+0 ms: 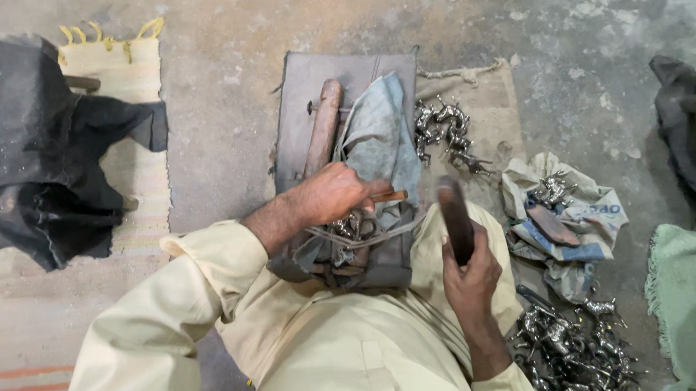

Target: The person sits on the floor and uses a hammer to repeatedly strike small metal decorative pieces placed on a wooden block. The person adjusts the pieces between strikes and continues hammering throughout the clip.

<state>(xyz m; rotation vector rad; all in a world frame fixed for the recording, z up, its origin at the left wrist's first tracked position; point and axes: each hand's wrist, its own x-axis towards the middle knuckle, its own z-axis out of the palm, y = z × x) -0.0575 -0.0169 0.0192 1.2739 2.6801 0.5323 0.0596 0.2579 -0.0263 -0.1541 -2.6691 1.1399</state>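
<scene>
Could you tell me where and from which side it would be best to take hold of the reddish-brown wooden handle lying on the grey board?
Probably at its upper half. The wooden handle lies bare there, slanting up the grey board, while its lower end runs under the left hand and the bluish cloth crowds its right. Come from the left, fingers wrapped across its round shaft.

You are holding a dark, flat file (455,219) upright in your right grip (472,280), its blurred tip pointing away from you. Your left grip (333,192) is pinching a small brown wooden-handled piece (388,196) against the blue-grey cloth (381,141) (its working end is hidden), just above metal scissor parts (353,227) lying on the block in your lap.
</scene>
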